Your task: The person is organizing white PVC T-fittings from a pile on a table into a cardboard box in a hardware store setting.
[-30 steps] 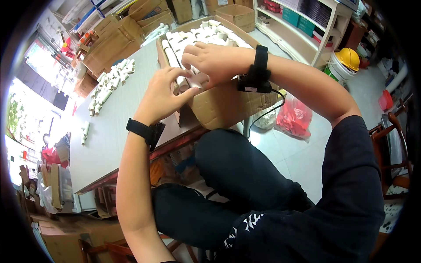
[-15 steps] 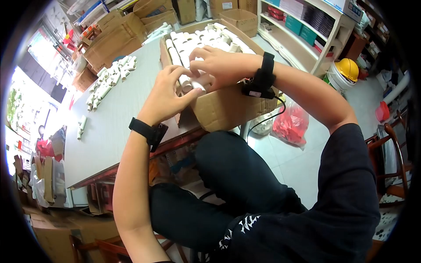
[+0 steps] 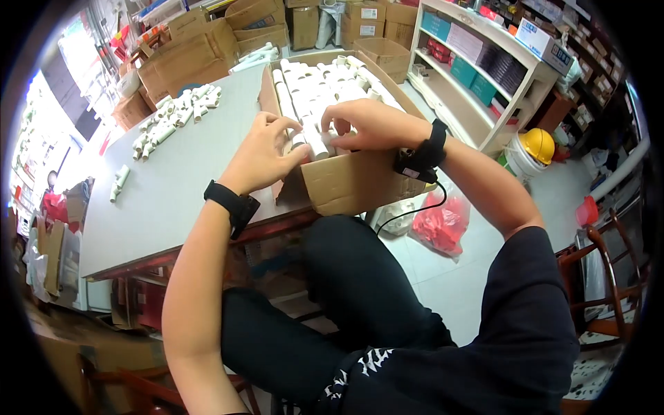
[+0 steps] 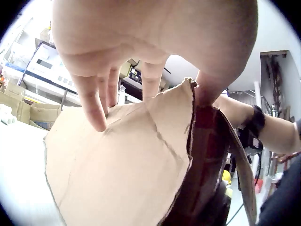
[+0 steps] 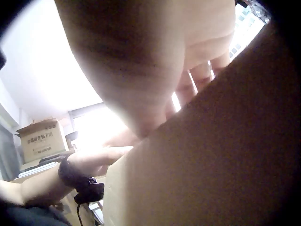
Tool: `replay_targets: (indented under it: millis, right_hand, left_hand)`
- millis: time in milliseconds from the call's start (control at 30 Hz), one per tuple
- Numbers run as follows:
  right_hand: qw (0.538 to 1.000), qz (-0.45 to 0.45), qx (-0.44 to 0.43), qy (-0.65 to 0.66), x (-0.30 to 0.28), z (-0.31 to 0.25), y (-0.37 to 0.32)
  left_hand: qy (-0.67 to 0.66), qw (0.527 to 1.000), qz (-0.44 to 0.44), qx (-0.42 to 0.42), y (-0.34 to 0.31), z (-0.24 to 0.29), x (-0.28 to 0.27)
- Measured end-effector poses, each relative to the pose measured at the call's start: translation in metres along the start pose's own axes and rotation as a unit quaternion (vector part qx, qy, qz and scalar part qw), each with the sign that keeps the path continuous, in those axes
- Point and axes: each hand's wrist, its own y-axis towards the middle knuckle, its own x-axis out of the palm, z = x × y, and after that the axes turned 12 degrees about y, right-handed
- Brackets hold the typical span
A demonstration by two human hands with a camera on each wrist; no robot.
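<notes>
An open cardboard box [image 3: 360, 185] on the table holds many white plastic pipe fittings [image 3: 332, 77], partly lined up in rows. At its near left corner my left hand [image 3: 266, 155] pinches a white fitting between thumb and fingers. In the left wrist view, the left hand [image 4: 150, 42] reaches over a cardboard flap [image 4: 117, 165], its thumb tip hidden. My right hand [image 3: 377, 126] comes over the near wall, fingers curled, holding a white fitting beside the end of a row. Its fingertips are hidden behind the box wall [image 5: 207, 155] in the right wrist view.
Loose white fittings [image 3: 169, 121] lie heaped on the grey table [image 3: 166, 200], with a pair [image 3: 119, 183] nearer the left edge. Cardboard boxes [image 3: 190, 62] stand behind. To the right are a white shelf [image 3: 477, 104], a yellow helmet [image 3: 537, 145] and a red bag [image 3: 443, 225].
My right hand has shifted right and nearer to the box's front wall, its fingers more curled. The left hand stays at the near left corner. The head view has turned slightly.
</notes>
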Motion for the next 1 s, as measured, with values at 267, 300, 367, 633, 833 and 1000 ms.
replay_targets:
  millis: [267,300,367,633,833,1000]
  right_hand:
    - [0.999,0.027,0.042,-0.003,0.007,-0.011,-0.001]
    - [0.999,0.028,0.046,-0.002,0.008,-0.011,0.001]
    - [0.998,0.025,0.050,-0.009,0.009,-0.011,0.001]
    - [0.996,0.044,0.077,0.011,-0.002,-0.004,-0.001]
    - [0.988,0.006,0.108,0.112,-0.004,0.012,0.007]
    - [0.987,0.009,0.121,0.102,-0.001,0.018,0.013]
  left_hand:
    - [-0.019,0.999,0.043,0.000,-0.009,0.006,0.008]
    - [-0.019,0.999,0.048,0.007,-0.011,0.006,0.009]
    - [-0.005,0.999,0.047,0.009,-0.011,0.003,0.011]
    - [-0.024,0.998,0.056,0.005,-0.015,-0.001,0.009]
    - [-0.030,0.997,0.071,0.012,-0.016,-0.009,0.015]
    - [-0.023,0.997,0.080,0.004,-0.019,-0.011,0.019]
